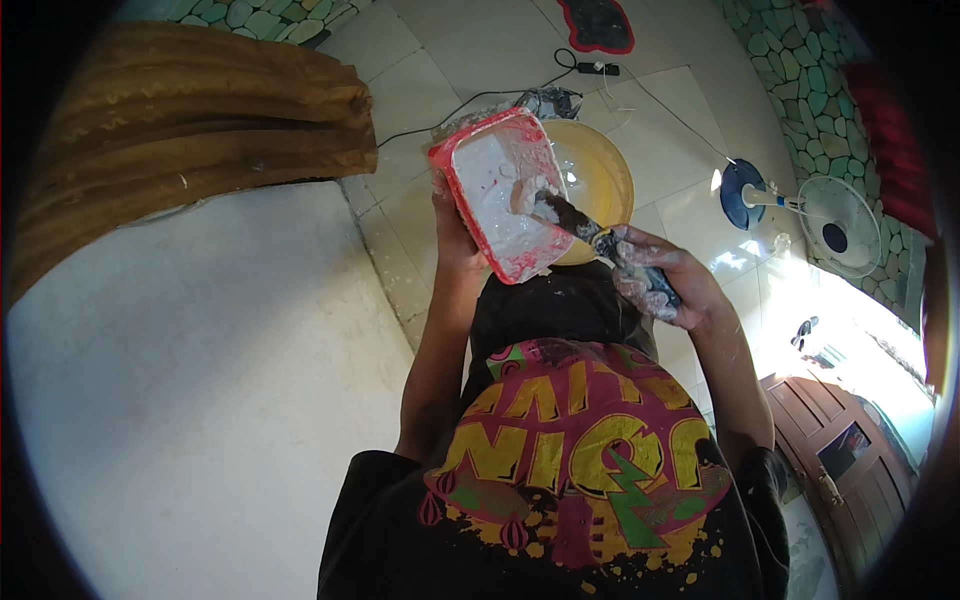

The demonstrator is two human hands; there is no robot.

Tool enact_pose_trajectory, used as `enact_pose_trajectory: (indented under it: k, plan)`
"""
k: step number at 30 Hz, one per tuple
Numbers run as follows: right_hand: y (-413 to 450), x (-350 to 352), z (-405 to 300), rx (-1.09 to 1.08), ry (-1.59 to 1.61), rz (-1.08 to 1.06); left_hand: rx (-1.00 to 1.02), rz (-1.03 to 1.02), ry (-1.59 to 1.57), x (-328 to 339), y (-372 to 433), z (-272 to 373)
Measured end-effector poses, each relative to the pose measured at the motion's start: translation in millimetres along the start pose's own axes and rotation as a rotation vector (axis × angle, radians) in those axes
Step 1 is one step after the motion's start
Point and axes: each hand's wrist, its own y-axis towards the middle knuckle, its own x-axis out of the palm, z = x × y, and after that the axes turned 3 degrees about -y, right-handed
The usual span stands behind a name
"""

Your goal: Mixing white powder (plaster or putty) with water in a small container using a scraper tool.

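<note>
My left hand [455, 236] grips the left side of a red plastic tub [466, 202], which is tilted in front of me. Thick white paint [487, 191] lies inside, and white smears coat the tub's walls. In my right hand [675, 281] is a paintbrush [574, 217], held by its dark, paint-crusted handle. The brush's white-coated bristles reach into the tub from the right. White smudges cover the fingers of my right hand. Behind the tub, a round yellow plastic object [607, 176] is partly hidden; I cannot tell exactly what it is.
A white wall [247, 360] rises at my left, with a brown curtain [225, 105] beyond. A black cable runs across the tiled floor [420, 82] to a power strip [598, 69]. To the right stand a fan [799, 214] and a wooden door [840, 450].
</note>
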Motion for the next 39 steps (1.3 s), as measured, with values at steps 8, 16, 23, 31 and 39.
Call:
enact_pose_trajectory:
  k: [8,16,23,31,39]
  plan:
    - [-25.5,-0.3,18.1,0.022,0.139,-0.010,-0.029,0.063,0.094,-11.1,-7.5,0.2]
    - [-48.3,2.4,14.5,0.011,0.016,-0.010,-0.035,0.206,-0.058,-34.4,-10.7,-4.8]
    - [-53.2,65.2,4.9,-0.443,-1.169,0.185,0.005,0.101,-0.015,-7.5,-7.8,-1.2]
    - [-47.5,54.5,1.9,-0.656,-1.991,0.211,0.019,0.120,-0.078,-0.7,-10.3,0.0]
    - [-72.9,55.5,-18.8,-0.544,-1.941,0.155,0.111,0.163,-0.093,-40.8,-24.8,2.6]
